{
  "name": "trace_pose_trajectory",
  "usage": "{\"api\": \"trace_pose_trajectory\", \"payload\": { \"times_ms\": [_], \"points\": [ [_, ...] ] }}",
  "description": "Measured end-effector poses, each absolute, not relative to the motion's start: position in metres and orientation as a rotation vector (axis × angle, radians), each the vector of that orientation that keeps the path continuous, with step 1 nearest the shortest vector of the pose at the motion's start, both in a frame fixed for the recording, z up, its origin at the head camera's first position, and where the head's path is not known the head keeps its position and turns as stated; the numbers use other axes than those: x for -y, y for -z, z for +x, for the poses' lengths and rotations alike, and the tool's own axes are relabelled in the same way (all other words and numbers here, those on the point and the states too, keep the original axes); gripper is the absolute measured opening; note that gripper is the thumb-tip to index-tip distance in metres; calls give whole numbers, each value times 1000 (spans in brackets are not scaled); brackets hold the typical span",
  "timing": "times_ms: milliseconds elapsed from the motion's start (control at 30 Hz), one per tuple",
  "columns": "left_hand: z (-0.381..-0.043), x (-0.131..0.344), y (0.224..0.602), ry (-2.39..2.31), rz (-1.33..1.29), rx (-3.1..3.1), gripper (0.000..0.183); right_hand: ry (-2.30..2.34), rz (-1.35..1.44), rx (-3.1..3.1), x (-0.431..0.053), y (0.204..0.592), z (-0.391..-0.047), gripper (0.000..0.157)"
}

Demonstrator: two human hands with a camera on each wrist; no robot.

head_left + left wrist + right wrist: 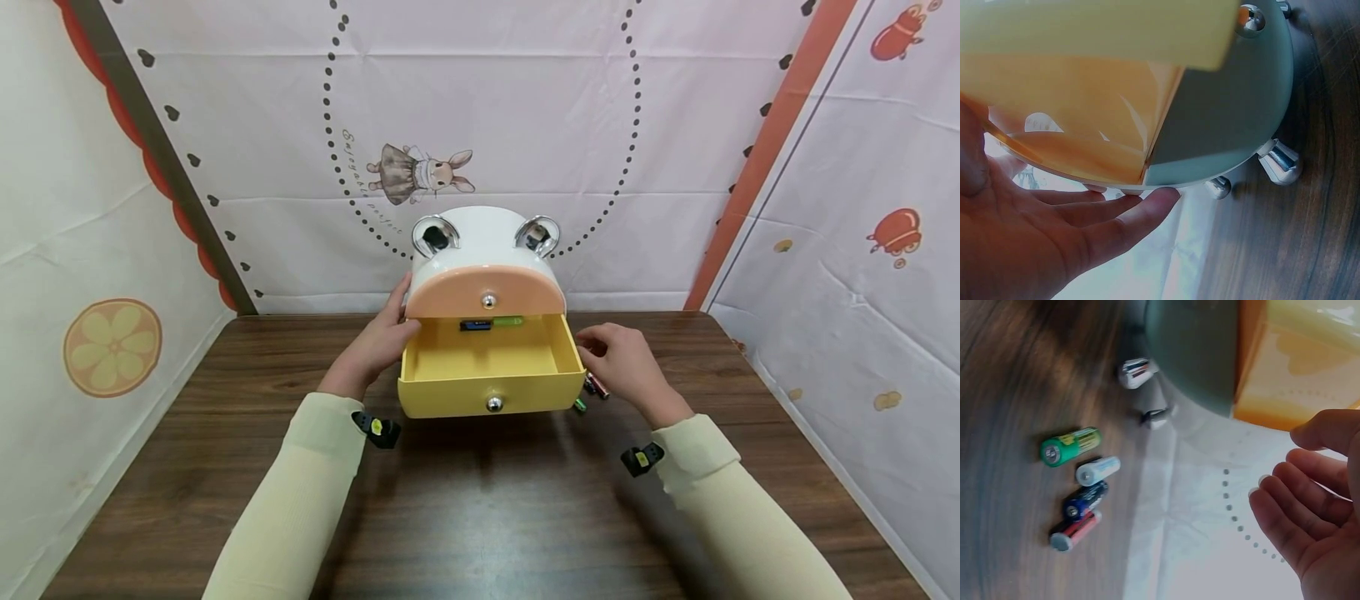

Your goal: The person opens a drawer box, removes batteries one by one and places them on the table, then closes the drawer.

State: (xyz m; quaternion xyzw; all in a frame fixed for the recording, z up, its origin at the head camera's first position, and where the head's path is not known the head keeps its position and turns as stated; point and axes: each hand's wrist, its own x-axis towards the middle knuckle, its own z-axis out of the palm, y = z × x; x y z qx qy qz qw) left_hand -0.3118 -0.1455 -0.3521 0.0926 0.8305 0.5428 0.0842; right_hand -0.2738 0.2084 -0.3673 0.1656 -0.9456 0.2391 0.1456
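Yellow drawer (491, 392), open, batteries (491, 322) inside

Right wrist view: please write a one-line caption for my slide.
Open right hand hovers above four loose batteries lying on the wooden table beside the storage box.

- The right hand (1313, 515) hangs empty, its fingers (1279, 519) loosely bent, at the right of the view.
- Four batteries lie side by side on the wooden counter (1004, 425): a green battery (1070, 446), a white battery (1097, 470), a blue battery (1085, 499) and a red battery (1074, 530).
- The yellow drawer (1300, 362) shows at the upper right, next to the box's grey underside (1194, 350), which has two chrome feet (1136, 372).
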Motion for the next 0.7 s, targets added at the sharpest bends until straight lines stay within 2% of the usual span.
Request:
{"api": "trace_pose_trajectory", "payload": {
  "times_ms": [700],
  "points": [
    [-305,144,343,-1607,244,-2444,78,-751,496,2586,-202,341,-261,29]
  ]
}}
